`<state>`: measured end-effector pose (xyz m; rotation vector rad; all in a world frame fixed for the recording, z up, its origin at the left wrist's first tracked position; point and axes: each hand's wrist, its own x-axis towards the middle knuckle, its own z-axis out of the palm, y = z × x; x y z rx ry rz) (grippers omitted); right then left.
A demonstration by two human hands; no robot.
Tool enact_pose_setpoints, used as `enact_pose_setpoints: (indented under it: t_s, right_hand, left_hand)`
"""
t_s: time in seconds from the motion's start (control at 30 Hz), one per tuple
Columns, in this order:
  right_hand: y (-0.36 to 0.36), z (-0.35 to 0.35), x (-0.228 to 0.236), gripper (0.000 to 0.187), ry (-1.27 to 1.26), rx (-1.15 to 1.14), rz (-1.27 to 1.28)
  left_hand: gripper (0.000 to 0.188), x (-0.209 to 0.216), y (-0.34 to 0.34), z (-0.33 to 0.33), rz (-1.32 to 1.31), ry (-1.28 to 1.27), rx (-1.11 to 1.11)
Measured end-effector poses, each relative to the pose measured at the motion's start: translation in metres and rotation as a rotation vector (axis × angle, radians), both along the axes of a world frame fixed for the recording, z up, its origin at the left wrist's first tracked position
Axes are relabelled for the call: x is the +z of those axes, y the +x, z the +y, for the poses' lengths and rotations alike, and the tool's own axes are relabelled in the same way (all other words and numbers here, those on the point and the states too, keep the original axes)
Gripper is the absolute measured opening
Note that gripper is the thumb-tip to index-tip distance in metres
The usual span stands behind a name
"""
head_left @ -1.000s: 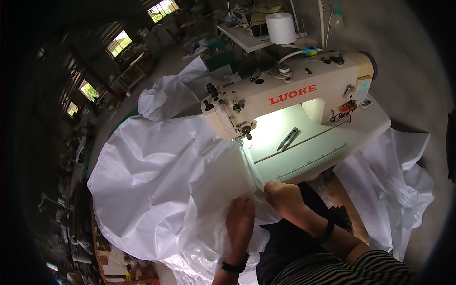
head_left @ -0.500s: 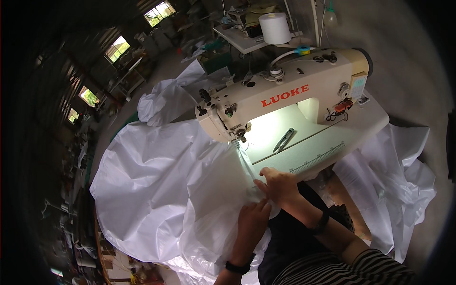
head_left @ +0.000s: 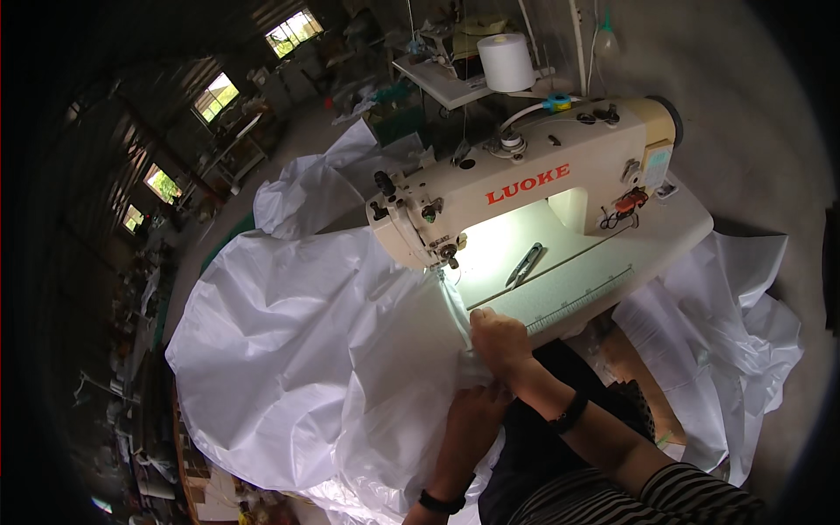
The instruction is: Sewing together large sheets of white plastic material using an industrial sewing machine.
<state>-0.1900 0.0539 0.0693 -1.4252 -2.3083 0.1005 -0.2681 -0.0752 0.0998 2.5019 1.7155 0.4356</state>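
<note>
A large sheet of shiny white fabric (head_left: 280, 350) spreads over the left of the sewing machine (head_left: 525, 184), its folded edge running under the needle area. My right hand (head_left: 500, 341) is closed on that edge at the front of the machine bed, just short of the needle. Lower down and slightly left, my left hand (head_left: 477, 418) pinches the same edge close to my right wrist. Its fingertips are partly hidden there. Thread snips (head_left: 526, 265) lie on the lit bed under the machine arm.
More white fabric (head_left: 726, 341) hangs at the right of the machine, and another bunch (head_left: 306, 192) lies behind its head. A white thread cone (head_left: 506, 63) stands behind the machine near another table (head_left: 442, 80). My lap is below the bed's front edge.
My right hand has gone from thumb and fingers apart to closed on the fabric edge. My left hand has shifted slightly right and down, nearer my right wrist.
</note>
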Motion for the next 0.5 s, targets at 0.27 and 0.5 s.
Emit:
enact_pose_setpoints:
  t_s: [0.27, 0.5]
  right_hand:
    - [0.012, -0.034, 0.0, 0.039, 0.016, 0.109, -0.221]
    - [-0.002, -0.041, -0.009, 0.043, 0.062, 0.104, -0.252]
  left_hand:
    - [0.061, 0.071, -0.017, -0.056, 0.19, 0.186, 0.56]
    - [0.073, 0.004, -0.104, -0.043, 0.162, 0.23, 0.856]
